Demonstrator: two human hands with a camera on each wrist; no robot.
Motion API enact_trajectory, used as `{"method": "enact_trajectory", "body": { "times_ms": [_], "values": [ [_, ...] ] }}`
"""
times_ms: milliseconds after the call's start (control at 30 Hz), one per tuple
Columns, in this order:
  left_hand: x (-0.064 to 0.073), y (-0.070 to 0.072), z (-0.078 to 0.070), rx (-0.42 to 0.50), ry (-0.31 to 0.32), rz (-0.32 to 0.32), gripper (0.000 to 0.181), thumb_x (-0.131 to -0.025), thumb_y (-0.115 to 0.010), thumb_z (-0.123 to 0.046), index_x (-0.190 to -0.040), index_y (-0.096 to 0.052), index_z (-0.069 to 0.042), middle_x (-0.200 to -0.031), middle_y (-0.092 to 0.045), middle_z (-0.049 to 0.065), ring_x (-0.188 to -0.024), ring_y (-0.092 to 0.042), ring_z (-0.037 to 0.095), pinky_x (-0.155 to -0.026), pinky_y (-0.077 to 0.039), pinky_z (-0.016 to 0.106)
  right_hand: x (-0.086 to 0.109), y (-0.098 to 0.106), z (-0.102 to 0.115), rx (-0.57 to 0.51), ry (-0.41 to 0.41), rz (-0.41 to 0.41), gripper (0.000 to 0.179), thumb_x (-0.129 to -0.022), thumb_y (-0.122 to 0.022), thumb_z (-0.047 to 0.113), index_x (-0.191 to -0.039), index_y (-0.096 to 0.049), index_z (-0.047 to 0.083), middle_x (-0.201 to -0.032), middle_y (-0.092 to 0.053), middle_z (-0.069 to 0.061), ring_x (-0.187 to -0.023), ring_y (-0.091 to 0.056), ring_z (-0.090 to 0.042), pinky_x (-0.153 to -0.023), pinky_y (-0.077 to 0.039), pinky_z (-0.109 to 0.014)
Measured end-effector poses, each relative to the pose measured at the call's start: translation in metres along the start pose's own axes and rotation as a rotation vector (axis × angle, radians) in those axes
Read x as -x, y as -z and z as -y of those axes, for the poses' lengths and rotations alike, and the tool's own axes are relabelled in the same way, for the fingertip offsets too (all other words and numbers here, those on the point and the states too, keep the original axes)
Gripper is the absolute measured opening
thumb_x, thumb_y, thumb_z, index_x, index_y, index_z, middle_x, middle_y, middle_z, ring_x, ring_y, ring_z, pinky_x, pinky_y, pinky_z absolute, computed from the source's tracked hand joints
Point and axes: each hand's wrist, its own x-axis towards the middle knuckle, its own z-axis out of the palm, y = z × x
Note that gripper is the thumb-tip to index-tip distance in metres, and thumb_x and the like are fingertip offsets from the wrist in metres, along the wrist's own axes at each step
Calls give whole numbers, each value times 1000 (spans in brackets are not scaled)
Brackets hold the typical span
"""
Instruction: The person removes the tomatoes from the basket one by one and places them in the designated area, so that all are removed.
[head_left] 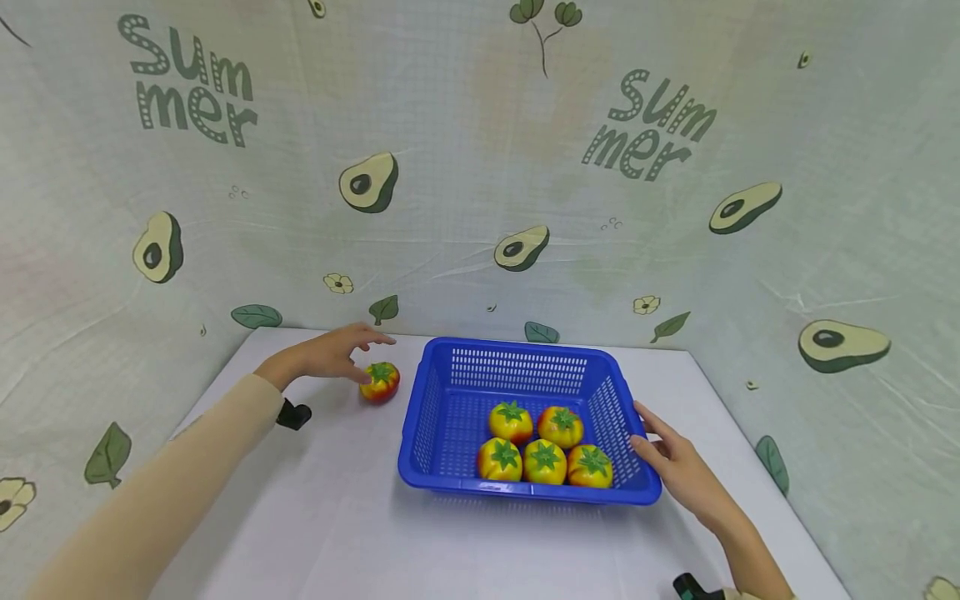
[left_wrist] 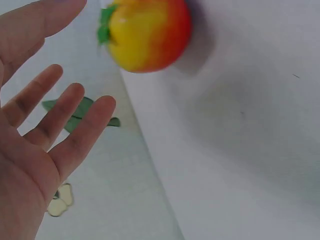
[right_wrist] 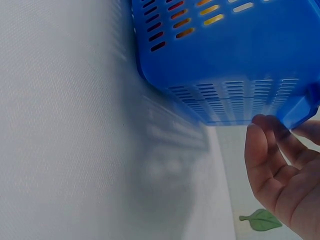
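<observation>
A blue plastic basket point(head_left: 517, 493) with slotted walls stands on the table, holding several red-and-yellow tomatoes point(head_left: 544, 462) with green star-shaped tops. My right hand point(head_left: 678, 467) grips the basket's right rim, thumb over the top and fingers along the outside; the right wrist view shows those fingertips at the basket wall point(right_wrist: 235, 100). To the basket's left, one more tomato point(head_left: 380, 383) sits on the table. My left hand point(head_left: 333, 354) is over and beside it, fingers spread. In the left wrist view this tomato point(left_wrist: 150, 35) is outside the palm, past the thumb, with nothing held.
The white table point(head_left: 337, 517) ends at a hanging cloth point(head_left: 450, 108) printed with avocados and leaves, which surrounds the back and both sides. Black wrist straps show at the left sleeve point(head_left: 225, 433) and near the right wrist.
</observation>
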Motion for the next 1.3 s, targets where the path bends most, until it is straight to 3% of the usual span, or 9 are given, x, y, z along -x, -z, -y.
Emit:
{"method": "enact_trajectory", "body": {
  "times_ms": [333, 600, 733, 933, 1100, 1300],
  "values": [
    [-7, 12, -31, 20, -97, -44, 74, -93, -81, -10, -160, -49, -21, -150, -51, 12, -135, -54, 36, -103, -57, 54, 0, 0, 1, 9, -3, -4, 74, -111, -57, 40, -170, -22, 12, -156, -43, -30, -120, -64, -32, -99, -60, -44],
    [-17, 14, -75, 0, -164, -51, 77, -91, -85, -14, -159, -50, -27, -151, -51, 9, -136, -56, 35, -101, -59, 50, 0, 0, 1, 1, -3, -1, 74, -111, -57, 39, -170, -21, 12, -156, -43, -30, -120, -64, -32, -97, -62, -41],
    [-25, 13, -96, 5, -187, -19, 77, -92, -85, -15, -159, -49, -27, -156, -48, 11, -138, -55, 35, -101, -60, 48, 0, 0, 1, 3, -7, 1, 75, -111, -56, 39, -171, -20, 13, -157, -41, -31, -121, -64, -33, -98, -61, -45],
    [-42, 7, -124, 30, -227, 39, 78, -93, -84, -19, -161, -46, -26, -158, -47, 9, -140, -53, 33, -101, -60, 44, -1, 0, 0, -1, -15, 4, 75, -111, -55, 40, -171, -19, 14, -158, -40, -31, -119, -64, -31, -100, -60, -48],
    [-60, -6, -142, -14, -287, 81, 77, -94, -83, -23, -161, -45, -29, -158, -48, 8, -138, -56, 30, -100, -60, 41, -1, -1, -1, 2, -11, -6, 74, -111, -56, 40, -171, -20, 14, -157, -42, -31, -116, -65, -28, -93, -62, -39],
    [-81, -23, -157, -43, -324, 135, 77, -94, -84, -23, -161, -47, -24, -161, -46, 10, -139, -53, 33, -106, -56, 46, -1, 0, -3, -1, -6, -14, 74, -111, -57, 39, -171, -22, 15, -155, -44, -30, -114, -64, -27, -89, -61, -31]
  ]
}}
